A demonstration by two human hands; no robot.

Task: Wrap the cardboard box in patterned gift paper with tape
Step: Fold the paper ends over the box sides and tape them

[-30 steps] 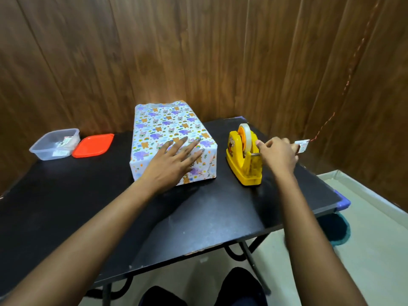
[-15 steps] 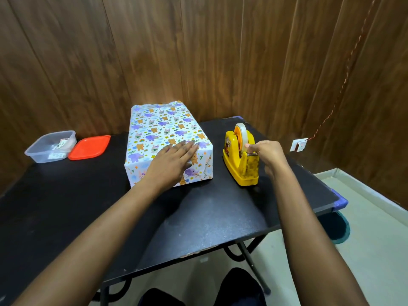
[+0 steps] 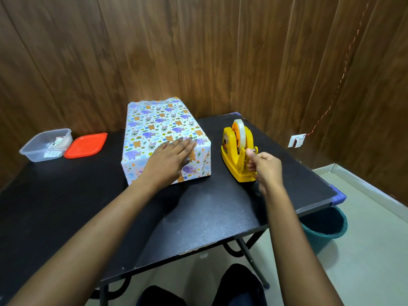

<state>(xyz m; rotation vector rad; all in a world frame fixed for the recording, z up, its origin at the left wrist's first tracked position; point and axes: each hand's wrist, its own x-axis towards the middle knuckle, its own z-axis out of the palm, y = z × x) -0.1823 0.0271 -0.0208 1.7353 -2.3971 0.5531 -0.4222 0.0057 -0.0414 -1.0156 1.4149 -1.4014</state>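
The box [image 3: 159, 127], covered in white gift paper with small animal prints, lies on the black table [image 3: 198, 217]. My left hand [image 3: 170, 157] rests flat on the box's near top edge, fingers together and extended. To the right stands a yellow tape dispenser [image 3: 234, 151] with a roll of clear tape [image 3: 239, 129]. My right hand [image 3: 265, 166] is at the dispenser's cutter end, thumb and forefinger pinched on the tape end there.
A clear plastic container [image 3: 47, 144] and its orange lid [image 3: 85, 145] sit at the table's back left. Wooden wall panels stand close behind. A teal bucket [image 3: 326, 228] sits on the floor under the table's right corner. A wall socket [image 3: 297, 141] is at right.
My right hand came from the right side of the dispenser to its cutter end and now pinches the tape end. My left hand stayed flat on the box.
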